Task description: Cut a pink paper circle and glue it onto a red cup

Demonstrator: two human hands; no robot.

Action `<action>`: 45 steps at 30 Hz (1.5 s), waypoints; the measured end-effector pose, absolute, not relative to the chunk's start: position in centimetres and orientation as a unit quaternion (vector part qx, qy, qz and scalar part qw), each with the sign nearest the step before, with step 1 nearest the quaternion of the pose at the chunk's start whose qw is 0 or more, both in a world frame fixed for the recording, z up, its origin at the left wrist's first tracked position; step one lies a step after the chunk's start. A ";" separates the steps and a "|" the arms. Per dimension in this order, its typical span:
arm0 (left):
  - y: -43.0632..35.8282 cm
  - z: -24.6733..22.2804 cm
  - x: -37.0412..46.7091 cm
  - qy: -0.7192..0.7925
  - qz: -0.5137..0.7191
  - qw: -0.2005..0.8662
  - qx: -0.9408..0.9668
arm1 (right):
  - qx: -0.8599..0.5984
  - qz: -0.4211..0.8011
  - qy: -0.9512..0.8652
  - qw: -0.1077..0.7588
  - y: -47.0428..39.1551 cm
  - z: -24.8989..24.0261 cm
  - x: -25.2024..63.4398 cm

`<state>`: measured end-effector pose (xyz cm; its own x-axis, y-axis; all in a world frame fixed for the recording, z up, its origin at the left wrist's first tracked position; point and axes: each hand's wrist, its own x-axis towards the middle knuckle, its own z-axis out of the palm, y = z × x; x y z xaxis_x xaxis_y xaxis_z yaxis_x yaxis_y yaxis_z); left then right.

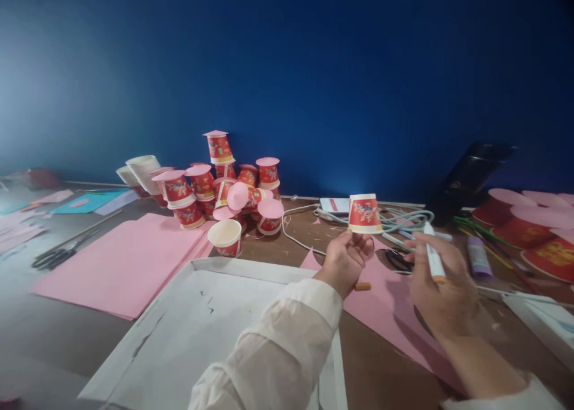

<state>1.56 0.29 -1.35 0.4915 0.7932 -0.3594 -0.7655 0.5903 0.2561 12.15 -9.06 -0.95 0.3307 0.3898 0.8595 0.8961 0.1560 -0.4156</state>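
A red paper cup (364,214) is upside down, its wide rim resting on the fingertips of my left hand (346,259). An orange-brown marker cap (363,286) sticks out beside the palm of that hand. To the right, my right hand (442,284) grips a white marker (433,251) with an orange end pointing down. Below both hands lies a cut pink sheet (390,308). One upright open cup (225,236) stands left of my left hand, in front of several red cups topped with pink paper discs (270,208).
A white tray (210,290) is in front, beside stacked pink paper (130,260) and scissors (60,253). Behind the hands lie a phone (335,205) and a coiled cable (406,219). A purple glue stick (479,257) and disc-topped red cups (515,225) are at right.
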 end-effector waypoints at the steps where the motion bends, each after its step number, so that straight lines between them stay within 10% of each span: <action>1: 0.3 -1.3 1.6 0.222 0.455 0.862 0.020 | -0.614 -0.220 -0.528 0.544 -9.1 -0.9 12.1; 14: 0.2 -1.0 1.6 0.227 0.436 0.870 0.037 | -0.688 0.055 -0.388 0.611 -7.9 -3.0 13.6; 22: -0.9 -1.0 1.5 0.190 0.417 0.877 0.144 | -0.471 0.376 -0.178 0.778 -6.7 -2.5 14.3; 45: -1.7 -2.4 1.8 0.217 0.345 0.838 0.361 | -0.456 0.458 -0.170 0.744 -6.1 -3.2 15.0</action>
